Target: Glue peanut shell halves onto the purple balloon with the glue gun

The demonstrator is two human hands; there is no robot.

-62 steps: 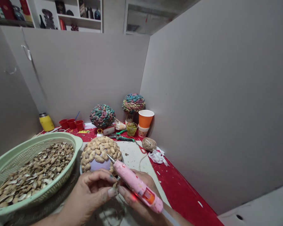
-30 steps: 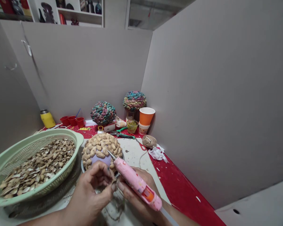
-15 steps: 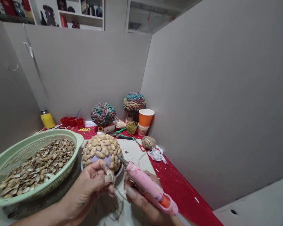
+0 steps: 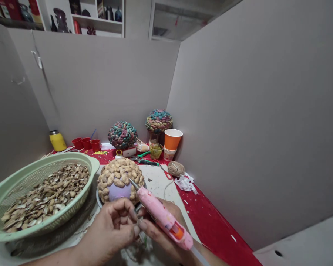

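Observation:
My right hand (image 4: 166, 225) is wrapped round a pink hot glue gun (image 4: 162, 214) with an orange trigger; its metal nozzle points up and left at a ball covered with peanut shells (image 4: 119, 171). A patch of the ball's smooth purple surface (image 4: 119, 191) shows at the front. Just in front of the ball, my left hand (image 4: 115, 223) is closed in a pinch, its fingertips meeting those of my right hand. The small thing between them is mostly hidden. A blurred, stringy clump (image 4: 134, 253) is below the hands.
At left stands a green colander (image 4: 91, 160) full of shells. Behind the ball are pliers (image 4: 147, 161), red-handled scissors (image 4: 168, 174), a twine ball (image 4: 176, 169), an orange cup (image 4: 172, 140), red cups (image 4: 86, 142) and two coloured shell balls (image 4: 122, 135). A grey partition (image 4: 252, 111) rises at right.
My left hand has moved right and down to meet my right hand's fingers. The glue gun has shifted left, its nozzle now before the ball. More of the purple patch shows.

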